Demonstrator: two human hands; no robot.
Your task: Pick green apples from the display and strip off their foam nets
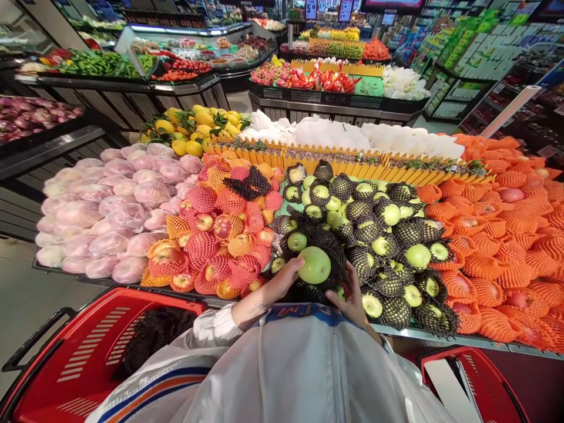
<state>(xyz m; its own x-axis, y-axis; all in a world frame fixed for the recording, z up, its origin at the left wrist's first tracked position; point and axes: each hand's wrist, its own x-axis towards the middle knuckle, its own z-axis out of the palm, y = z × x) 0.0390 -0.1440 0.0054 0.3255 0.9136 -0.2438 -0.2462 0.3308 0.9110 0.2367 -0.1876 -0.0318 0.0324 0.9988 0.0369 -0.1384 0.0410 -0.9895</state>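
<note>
A bare green apple (315, 265) is held in my left hand (284, 281), the thumb pressed on its near left side. Black foam netting (331, 255) bunches behind and to the right of this apple. My right hand (350, 298) grips the netting from the right, fingers curled round it. Between my hands, a bit of another green surface shows low in the netting; I cannot make out whether it is a second apple. Just beyond lie several green apples (391, 214), most in black net sleeves.
Red-and-orange netted apples (205, 222) lie left of the green ones, pink wrapped fruit (108, 211) farther left. Orange-netted fruit (497, 264) fills the right side. A red basket (83, 346) with black netting (152, 341) stands at my left, another red basket (484, 376) at my right.
</note>
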